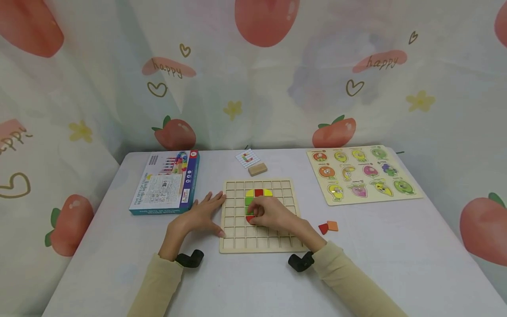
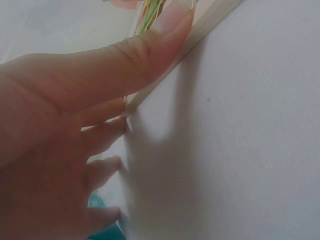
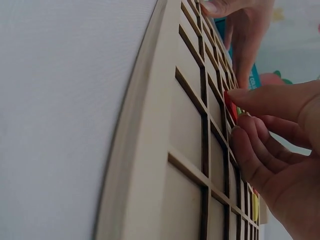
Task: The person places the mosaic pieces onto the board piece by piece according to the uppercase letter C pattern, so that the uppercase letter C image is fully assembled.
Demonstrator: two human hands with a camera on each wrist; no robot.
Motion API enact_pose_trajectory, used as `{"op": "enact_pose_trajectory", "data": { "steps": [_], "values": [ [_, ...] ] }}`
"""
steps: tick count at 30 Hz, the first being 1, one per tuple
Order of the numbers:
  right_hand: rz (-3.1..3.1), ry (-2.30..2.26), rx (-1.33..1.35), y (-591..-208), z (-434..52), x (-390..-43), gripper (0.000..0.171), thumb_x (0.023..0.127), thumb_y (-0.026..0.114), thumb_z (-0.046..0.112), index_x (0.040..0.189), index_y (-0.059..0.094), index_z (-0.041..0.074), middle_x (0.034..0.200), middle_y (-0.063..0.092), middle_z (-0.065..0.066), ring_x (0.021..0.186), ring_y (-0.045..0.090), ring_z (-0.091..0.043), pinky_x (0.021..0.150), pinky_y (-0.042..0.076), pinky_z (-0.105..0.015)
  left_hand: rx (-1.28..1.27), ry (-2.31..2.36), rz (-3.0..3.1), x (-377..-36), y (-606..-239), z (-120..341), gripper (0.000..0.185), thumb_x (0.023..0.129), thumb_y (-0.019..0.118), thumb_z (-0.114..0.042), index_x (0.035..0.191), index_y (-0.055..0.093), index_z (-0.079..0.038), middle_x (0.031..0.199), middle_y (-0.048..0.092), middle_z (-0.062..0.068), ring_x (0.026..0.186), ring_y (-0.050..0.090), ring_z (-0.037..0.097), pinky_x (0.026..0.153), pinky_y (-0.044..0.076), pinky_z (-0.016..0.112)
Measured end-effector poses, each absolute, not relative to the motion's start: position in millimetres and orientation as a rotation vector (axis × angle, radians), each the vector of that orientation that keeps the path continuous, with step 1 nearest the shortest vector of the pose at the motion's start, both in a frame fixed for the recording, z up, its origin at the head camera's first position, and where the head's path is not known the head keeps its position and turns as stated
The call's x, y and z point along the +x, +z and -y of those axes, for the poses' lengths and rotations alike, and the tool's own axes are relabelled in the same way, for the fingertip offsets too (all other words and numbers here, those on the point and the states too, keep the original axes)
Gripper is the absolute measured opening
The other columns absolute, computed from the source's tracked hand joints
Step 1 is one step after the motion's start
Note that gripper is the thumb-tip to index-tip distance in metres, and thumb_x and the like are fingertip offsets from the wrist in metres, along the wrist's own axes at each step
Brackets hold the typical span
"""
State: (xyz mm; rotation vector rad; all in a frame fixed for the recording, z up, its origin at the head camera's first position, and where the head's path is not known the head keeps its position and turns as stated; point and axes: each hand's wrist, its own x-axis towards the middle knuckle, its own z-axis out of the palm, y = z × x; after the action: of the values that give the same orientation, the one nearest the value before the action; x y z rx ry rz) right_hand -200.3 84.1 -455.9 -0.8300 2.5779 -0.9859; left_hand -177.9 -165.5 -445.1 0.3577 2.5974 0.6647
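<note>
**Around the table**

A boxed game (image 1: 166, 182) lies at centre left of the head view, on the white table (image 1: 396, 264). Near the table's far edge, at upper centre, a pattern card (image 1: 247, 157) lies just beside a plain wooden block (image 1: 258, 169). At upper right sits a fruit peg puzzle (image 1: 361, 174). A strawberry-print curtain (image 1: 253, 66) fills the top of the frame.

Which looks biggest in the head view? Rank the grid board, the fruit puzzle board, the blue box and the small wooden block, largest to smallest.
1. Fruit puzzle board, though the grid board looks much the same size, so that order is unsure.
2. Blue box.
3. Small wooden block.
</note>
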Motion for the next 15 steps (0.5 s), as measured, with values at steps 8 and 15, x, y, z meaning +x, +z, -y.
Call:
{"op": "enact_pose_trajectory", "data": {
  "steps": [8, 15],
  "values": [
    [-2.560, -1.041, -0.817, -453.0, -98.9, -196.4, 0.017, 0.083, 0.076, 0.017, 0.100, 0.070, 0.016, 0.085, 0.065, 0.007, 0.077, 0.059, -0.009, 0.069, 0.052, -0.020, 0.343, 0.679, -2.601, -177.4, -447.3, 165.6, 0.109, 0.069, 0.087, -0.036, 0.156, 0.024, -0.019, 0.165, 0.012, 0.000, 0.153, -0.002, 0.032, 0.119, -0.003, 0.064],
    [-2.555, -1.062, -0.831, -452.5, -118.5, -194.7, 0.014, 0.086, 0.074, 0.019, 0.099, 0.071, 0.017, 0.089, 0.067, 0.009, 0.076, 0.058, -0.010, 0.069, 0.051, -0.020, 0.345, 0.688, -2.608, -177.5, -446.6, 164.5, 0.109, 0.068, 0.088, -0.035, 0.155, 0.025, -0.019, 0.165, 0.013, 0.000, 0.153, -0.001, 0.033, 0.119, -0.003, 0.064]
  ]
}}
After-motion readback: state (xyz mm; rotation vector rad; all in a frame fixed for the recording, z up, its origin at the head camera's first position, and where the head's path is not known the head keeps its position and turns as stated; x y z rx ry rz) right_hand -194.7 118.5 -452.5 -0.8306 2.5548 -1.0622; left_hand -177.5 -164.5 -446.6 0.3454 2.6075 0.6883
